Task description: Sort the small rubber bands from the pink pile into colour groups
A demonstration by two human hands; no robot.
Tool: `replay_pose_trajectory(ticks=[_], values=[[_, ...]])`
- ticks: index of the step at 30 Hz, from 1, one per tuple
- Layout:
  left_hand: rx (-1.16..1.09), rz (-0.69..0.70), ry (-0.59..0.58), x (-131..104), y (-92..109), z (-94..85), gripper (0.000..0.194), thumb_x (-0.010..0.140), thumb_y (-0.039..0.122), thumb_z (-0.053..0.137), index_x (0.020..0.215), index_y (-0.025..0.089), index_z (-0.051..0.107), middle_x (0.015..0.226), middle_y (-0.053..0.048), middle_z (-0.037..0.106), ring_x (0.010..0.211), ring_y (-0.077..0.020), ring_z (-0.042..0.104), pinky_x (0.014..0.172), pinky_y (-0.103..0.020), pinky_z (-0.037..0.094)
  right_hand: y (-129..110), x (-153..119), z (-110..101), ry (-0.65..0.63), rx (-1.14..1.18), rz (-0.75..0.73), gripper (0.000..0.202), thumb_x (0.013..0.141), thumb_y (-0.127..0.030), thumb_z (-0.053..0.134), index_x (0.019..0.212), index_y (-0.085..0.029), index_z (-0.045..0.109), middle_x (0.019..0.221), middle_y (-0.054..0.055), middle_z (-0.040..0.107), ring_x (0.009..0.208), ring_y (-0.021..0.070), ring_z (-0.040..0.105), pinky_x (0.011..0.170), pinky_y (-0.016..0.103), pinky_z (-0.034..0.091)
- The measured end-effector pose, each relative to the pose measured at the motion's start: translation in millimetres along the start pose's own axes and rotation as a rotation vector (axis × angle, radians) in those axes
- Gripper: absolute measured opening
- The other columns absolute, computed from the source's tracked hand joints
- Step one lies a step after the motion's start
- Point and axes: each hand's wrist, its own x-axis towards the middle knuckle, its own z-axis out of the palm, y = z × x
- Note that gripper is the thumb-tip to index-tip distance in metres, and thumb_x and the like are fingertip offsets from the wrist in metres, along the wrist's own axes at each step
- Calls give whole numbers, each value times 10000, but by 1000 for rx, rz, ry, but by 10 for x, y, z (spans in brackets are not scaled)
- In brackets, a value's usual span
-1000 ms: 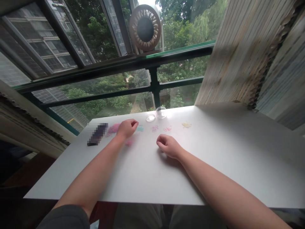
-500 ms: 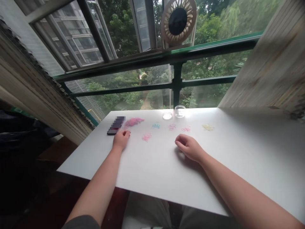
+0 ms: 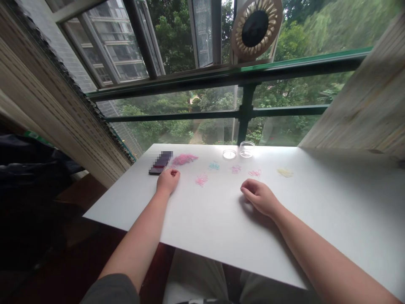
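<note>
My left hand [image 3: 168, 180] rests at the left of the table with its fingers curled together, just in front of a heap of pink and purple small bands [image 3: 185, 159]. Whatever its fingertips hold, if anything, is too small to make out. Curled on the table at centre right lies my right hand [image 3: 260, 196], its palm side hidden. Beyond it are a little pile of pinkish-red bands [image 3: 255, 173] and one of pink-purple bands [image 3: 235, 169]. Between the hands sits a light pink pile [image 3: 201, 180], with a blue pile [image 3: 214, 166] farther back. A yellow pile [image 3: 285, 172] lies to the right.
A phone [image 3: 160, 163] lies by the left hand. At the white table's [image 3: 202, 219] back edge stand a clear round container [image 3: 247, 149] and a clear round lid [image 3: 229, 154]. Behind are a window railing [image 3: 245, 107], a round fan [image 3: 257, 28] and curtains [image 3: 344, 97] at both sides.
The whole view has shifted, so the table and hands appear farther right. My left hand has turned slightly, its fingertips drawn in; my right hand keeps its curled pose.
</note>
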Motion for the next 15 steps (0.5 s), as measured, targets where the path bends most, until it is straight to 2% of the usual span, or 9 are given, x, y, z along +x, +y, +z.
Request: replay_pose_trajectory(ticks=[4,9,15], values=[[71,-44,18,137,14,19,244,715,373,534,806,183,657,825,-72,704,809,-235,631,733,-310,453,-22,-5,0,1,-6,-1,140,798,-316,481,752,-192,525,662,-13,551,565,133,523,557,270,394],[133,-96,43,330,50,63,337,668,435,581,840,160,674,845,-116,707,863,-293,634,777,-354,462,-30,-3,0,2,-4,-3,142,800,-321,481,748,-195,520,649,-21,541,560,130,517,563,270,393],[148,-87,74,358,65,86,258,711,341,533,800,167,701,843,-130,711,858,-289,639,760,-337,468,-25,-4,-4,-12,8,2,142,804,-325,476,758,-200,525,655,-24,542,561,128,515,561,268,391]])
